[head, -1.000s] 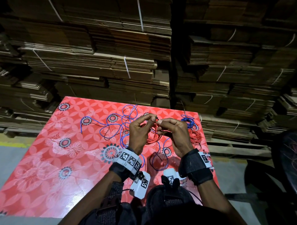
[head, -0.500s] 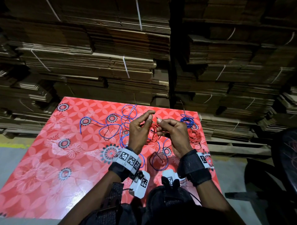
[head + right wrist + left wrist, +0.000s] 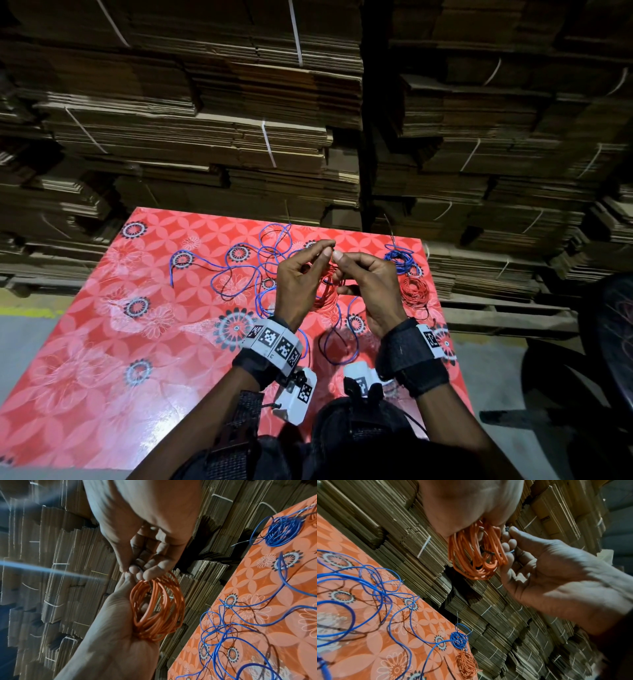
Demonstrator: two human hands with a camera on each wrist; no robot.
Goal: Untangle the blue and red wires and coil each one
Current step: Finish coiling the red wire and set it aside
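My left hand (image 3: pixel 320 255) holds a small red wire coil (image 3: pixel 327 291) above the table, the loops hanging from its curled fingers (image 3: pixel 462 524). Facing it, my right hand (image 3: pixel 342 270) pinches a thin dark tie (image 3: pixel 506 529) at the coil's top, thumb and fingertips (image 3: pixel 137 568) pressed together there. The loose blue wire (image 3: pixel 239 270) sprawls in tangled loops on the red flowered tablecloth (image 3: pixel 102 342), and one loop (image 3: pixel 339 342) lies under my wrists. Both hands meet fingertip to fingertip over the coil (image 3: pixel 156 608).
A wound blue coil (image 3: pixel 399 258) and a wound red coil (image 3: pixel 416 291) lie near the table's far right corner. Stacks of strapped flat cardboard (image 3: pixel 239 137) rise right behind the table. A dark chair (image 3: pixel 609 342) stands to the right.
Both hands have stayed over the same spot. My left forefinger has straightened out over the coil's top, and the right fingertips have kept working at the tie.
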